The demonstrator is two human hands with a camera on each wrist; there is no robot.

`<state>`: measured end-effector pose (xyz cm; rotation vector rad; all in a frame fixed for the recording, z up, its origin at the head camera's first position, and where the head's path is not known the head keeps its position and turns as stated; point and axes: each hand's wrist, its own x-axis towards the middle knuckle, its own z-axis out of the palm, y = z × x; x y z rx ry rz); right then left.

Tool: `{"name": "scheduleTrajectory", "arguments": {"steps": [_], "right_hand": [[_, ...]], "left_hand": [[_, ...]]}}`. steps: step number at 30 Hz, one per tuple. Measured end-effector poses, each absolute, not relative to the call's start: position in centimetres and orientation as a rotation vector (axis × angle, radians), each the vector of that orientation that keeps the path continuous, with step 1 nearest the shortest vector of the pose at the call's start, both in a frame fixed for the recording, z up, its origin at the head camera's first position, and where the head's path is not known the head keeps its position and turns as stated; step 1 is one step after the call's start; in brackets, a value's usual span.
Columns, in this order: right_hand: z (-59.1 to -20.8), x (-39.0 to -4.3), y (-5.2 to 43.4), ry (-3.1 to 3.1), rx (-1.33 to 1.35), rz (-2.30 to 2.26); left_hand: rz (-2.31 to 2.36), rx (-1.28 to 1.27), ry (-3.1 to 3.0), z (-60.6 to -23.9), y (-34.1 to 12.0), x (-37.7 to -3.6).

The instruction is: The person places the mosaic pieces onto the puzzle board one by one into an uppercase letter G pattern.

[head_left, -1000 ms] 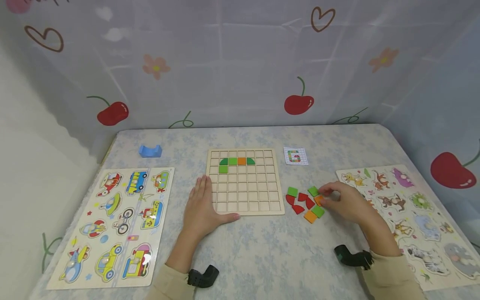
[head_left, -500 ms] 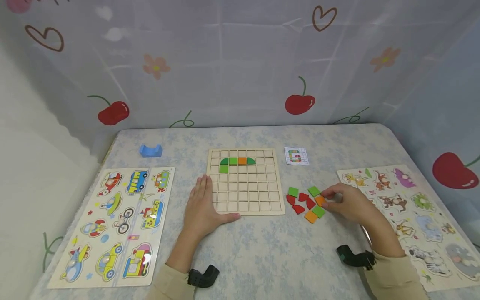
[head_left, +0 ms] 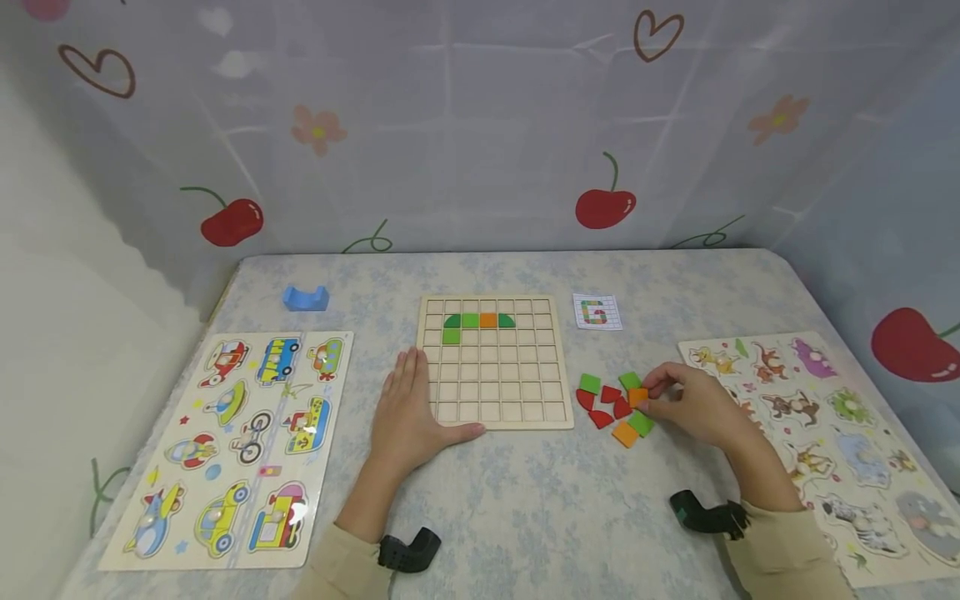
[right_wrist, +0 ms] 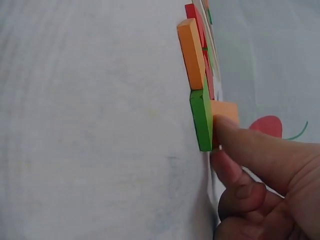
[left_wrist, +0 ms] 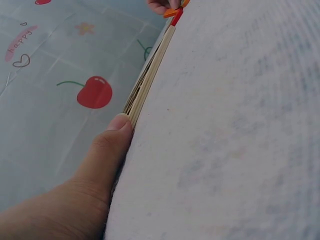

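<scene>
— Pinching what? The right hand (head_left: 693, 408) held an orange tile (head_left: 638, 397) in the loose pile toward the tabletop's right edge.
— And the left hand (head_left: 405, 417)?
— Flat, fingers straight, steadying the grid board's (head_left: 491, 417) near-left corner. A clumsy lift might have nudged the touching green tile (head_left: 642, 423) out of place
</scene>
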<state>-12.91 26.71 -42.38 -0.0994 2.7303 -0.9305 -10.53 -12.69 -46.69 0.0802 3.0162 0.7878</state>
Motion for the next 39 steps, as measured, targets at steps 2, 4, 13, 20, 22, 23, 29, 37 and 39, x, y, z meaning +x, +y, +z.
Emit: {"name": "scheduleTrajectory", "arguments": {"steps": [2, 4, 13, 20, 22, 23, 29, 37, 39], "right_hand": [[-42.5, -12.9, 26.7, 2.718, -0.090, -0.965], [-42.5, -13.0, 26.7, 2.704, -0.082, -0.991], [-41.9, -13.7, 26.6, 2.666, -0.118, -1.059], [-41.2, -15.1, 25.0, 2.718, -0.231, -1.091], [-41.0, -15.6, 24.1, 2.707, -0.240, -1.109], [-40.9, -15.8, 23.7, 2.699, -0.241, -1.117], [-40.9, -17.5, 21.3, 2.661, -0.281, -1.142], [-41.1, -19.5, 17.2, 2.610, -0.322, -1.190], [-41.2, -20.0, 16.1, 2.598, -0.310, -1.199]], "left_hand": [[0.782, 0.078, 3.014, -46.6, -12.7, -10.5], [0.774, 0.076, 3.019, -46.6, -12.6, -10.6], [0.790, 0.087, 3.011, -46.7, -12.5, -10.8], [0.781, 0.076, 3.010, -46.7, -12.5, -11.0], [0.782, 0.078, 3.010, -46.7, -12.5, -11.1], [0.783, 0.081, 3.010, -46.7, -12.6, -11.1], [0.787, 0.098, 3.009, -46.9, -12.6, -11.3], [0.810, 0.087, 2.965, -46.4, -12.4, -11.4], [0.796, 0.078, 2.955, -46.2, -12.4, -11.5]]}}
